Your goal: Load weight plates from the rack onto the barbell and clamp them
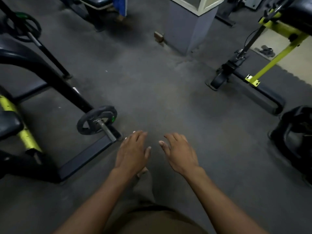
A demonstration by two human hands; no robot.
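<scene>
our left hand [132,152] and right hand [179,153] hover empty, fingers spread, beside the round black weight plate [94,121] on the steel barbell sleeve [107,129].

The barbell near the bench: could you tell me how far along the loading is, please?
One weight plate already sits on the barbell sleeve; no clamp is visible outside it. Both the left hand and right hand are open and empty. Further plates and clamping appear to remain.

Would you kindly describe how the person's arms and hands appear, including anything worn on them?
Both forearms are bare, with no sleeves in view. The left hand and right hand wear no gloves, rings, watch or wristbands. Fingernails are short and pale.
</scene>
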